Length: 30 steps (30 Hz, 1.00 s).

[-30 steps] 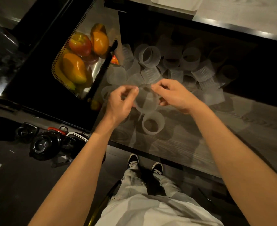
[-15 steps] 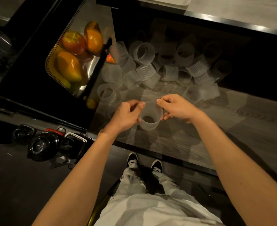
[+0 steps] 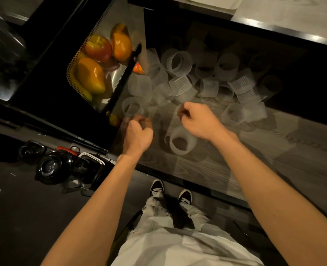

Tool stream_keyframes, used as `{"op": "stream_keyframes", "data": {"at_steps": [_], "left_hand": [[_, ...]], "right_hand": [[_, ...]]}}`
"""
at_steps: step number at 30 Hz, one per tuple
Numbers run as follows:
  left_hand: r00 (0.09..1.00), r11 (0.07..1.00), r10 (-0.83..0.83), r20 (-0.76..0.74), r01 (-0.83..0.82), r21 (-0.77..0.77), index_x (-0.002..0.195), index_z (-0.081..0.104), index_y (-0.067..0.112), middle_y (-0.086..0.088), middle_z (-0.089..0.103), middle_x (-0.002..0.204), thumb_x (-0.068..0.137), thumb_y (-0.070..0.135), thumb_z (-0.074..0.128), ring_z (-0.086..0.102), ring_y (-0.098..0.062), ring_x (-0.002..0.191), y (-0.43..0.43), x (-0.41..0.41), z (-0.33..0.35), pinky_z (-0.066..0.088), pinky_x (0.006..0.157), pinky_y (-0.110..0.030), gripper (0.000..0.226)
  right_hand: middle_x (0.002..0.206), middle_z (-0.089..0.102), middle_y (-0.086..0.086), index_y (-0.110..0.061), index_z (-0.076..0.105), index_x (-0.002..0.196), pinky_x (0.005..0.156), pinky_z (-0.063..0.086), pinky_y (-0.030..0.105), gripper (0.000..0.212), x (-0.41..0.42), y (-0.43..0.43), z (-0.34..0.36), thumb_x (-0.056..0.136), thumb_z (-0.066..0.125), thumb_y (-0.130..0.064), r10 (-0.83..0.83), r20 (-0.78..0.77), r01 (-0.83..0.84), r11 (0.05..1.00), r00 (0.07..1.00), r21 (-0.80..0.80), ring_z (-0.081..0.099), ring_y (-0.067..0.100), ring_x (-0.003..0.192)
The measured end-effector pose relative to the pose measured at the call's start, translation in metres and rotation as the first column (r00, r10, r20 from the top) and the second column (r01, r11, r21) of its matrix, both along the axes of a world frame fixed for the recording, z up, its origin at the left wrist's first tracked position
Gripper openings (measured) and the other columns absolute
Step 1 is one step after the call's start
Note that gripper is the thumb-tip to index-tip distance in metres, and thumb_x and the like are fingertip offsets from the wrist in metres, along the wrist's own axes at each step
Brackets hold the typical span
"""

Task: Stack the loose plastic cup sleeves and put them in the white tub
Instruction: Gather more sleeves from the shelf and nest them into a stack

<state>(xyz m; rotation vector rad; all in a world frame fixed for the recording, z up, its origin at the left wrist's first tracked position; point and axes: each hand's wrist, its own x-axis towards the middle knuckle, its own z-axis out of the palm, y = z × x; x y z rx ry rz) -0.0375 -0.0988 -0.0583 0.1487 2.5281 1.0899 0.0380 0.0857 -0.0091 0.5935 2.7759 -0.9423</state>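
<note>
A short stack of translucent ribbed cup sleeves (image 3: pixel 182 140) stands alone on the wooden counter (image 3: pixel 255 150), between my two hands and touched by neither. My left hand (image 3: pixel 137 133) hovers to its left with curled fingers, blurred by motion and holding nothing I can see. My right hand (image 3: pixel 197 120) is just above and to the right of the stack, with its fingers curled in and nothing in them. Several loose sleeves (image 3: pixel 178 62) lie in a heap further back. One sleeve (image 3: pixel 132 108) stands just beyond my left hand. The white tub's (image 3: pixel 212 1) edge shows at the top.
A perforated metal tray (image 3: pixel 72 70) of fruit lies left of the heap, with a black bar along its right side. The counter's front edge runs just below the stack. Dark pots (image 3: pixel 53 167) sit on the floor at the left. My shoes (image 3: pixel 170 191) are below.
Both hands held a sleeve and brought it down onto the one on the counter. They have since let go and moved apart, the left one leftward.
</note>
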Motion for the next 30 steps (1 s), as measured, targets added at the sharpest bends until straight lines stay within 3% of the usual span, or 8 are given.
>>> {"op": "stream_keyframes", "data": {"at_steps": [2,4,7,10,13,18,23,30], "left_hand": [[0.999,0.995,0.044,0.017,-0.042,-0.093,0.121,0.061,0.013,-0.016,0.056,0.128,0.093,0.038,0.057,0.054,-0.036,0.121,-0.011,-0.007,-0.009,0.044,0.106,-0.047,0.037],[0.991,0.992,0.091,0.103,-0.081,-0.098,0.13,0.058,0.01,-0.019,0.054,0.135,0.092,0.042,0.057,0.052,-0.039,0.127,-0.019,-0.011,-0.015,0.042,0.109,-0.047,0.05],[0.961,0.992,0.112,0.253,-0.094,-0.084,0.141,0.05,0.009,-0.018,0.052,0.143,0.099,0.042,0.055,0.05,-0.038,0.132,-0.025,-0.011,-0.016,0.042,0.11,-0.043,0.054],[0.922,0.985,0.139,0.36,-0.165,0.043,0.134,0.058,0.019,-0.008,0.063,0.131,0.092,0.047,0.059,0.059,-0.032,0.123,-0.027,-0.01,-0.018,0.049,0.105,-0.045,0.051],[0.905,0.96,0.177,0.387,-0.245,0.134,0.113,0.065,0.031,-0.001,0.072,0.111,0.071,0.058,0.061,0.07,-0.026,0.104,-0.031,-0.018,-0.039,0.057,0.095,-0.049,0.05],[0.952,0.915,0.158,0.264,-0.242,0.324,0.109,0.06,0.021,0.004,0.066,0.097,0.099,0.022,0.059,0.066,-0.013,0.079,-0.009,-0.022,0.006,0.049,0.058,-0.018,0.01],[0.98,0.863,-0.089,0.179,-0.014,0.505,0.107,0.063,0.013,-0.004,0.063,0.092,0.098,0.015,0.064,0.062,0.0,0.059,0.011,-0.011,0.033,0.043,0.049,-0.011,0.01],[0.919,0.836,-0.371,0.134,0.268,0.478,0.111,0.066,0.004,-0.009,0.064,0.089,0.096,0.014,0.068,0.063,-0.009,0.069,0.026,0.009,0.03,0.05,0.058,-0.016,0.018]], "right_hand": [[0.085,0.065,0.006,-0.008,0.064,0.095,0.062,0.049,0.035,0.01,-0.018,-0.017,-0.006,0.093,0.055,-0.012,0.118,0.071,-0.118,0.993,0.991,0.008,0.063,0.026,0.08],[0.103,0.068,0.014,-0.008,0.063,0.108,0.075,0.055,0.041,0.021,-0.035,-0.035,-0.017,0.092,0.056,-0.019,0.236,0.186,-0.246,0.969,0.954,0.03,0.066,0.036,0.095],[0.133,0.061,0.016,-0.007,0.056,0.134,0.096,0.049,0.035,0.04,-0.055,-0.056,-0.023,0.098,0.051,-0.022,0.325,0.421,-0.36,0.933,0.847,0.004,0.06,0.035,0.119],[0.14,0.057,0.015,-0.009,0.054,0.14,0.104,0.046,0.036,0.042,-0.067,-0.063,-0.029,0.1,0.05,-0.024,0.31,0.444,-0.317,0.946,0.84,-0.061,0.056,0.033,0.125],[0.146,0.053,0.013,-0.012,0.049,0.147,0.103,0.044,0.03,0.049,-0.069,-0.057,-0.027,0.099,0.053,-0.023,0.219,0.351,-0.168,0.971,0.91,-0.17,0.053,0.03,0.129],[0.112,0.068,0.006,-0.013,0.06,0.132,0.077,0.052,0.028,0.034,-0.049,-0.029,0.007,0.099,0.057,-0.018,-0.07,0.036,0.079,0.93,0.997,-0.36,0.067,0.023,0.1],[0.098,0.066,0.006,-0.012,0.056,0.136,0.074,0.052,0.031,0.038,-0.013,0.011,0.04,0.098,0.06,-0.013,-0.106,0.113,0.151,0.822,0.988,-0.549,0.067,0.016,0.083],[0.089,0.068,0.016,-0.005,0.055,0.123,0.07,0.056,0.031,0.035,0.03,0.04,0.037,0.091,0.068,-0.002,-0.012,0.257,0.163,0.802,0.966,-0.575,0.072,0.02,0.081]]}}
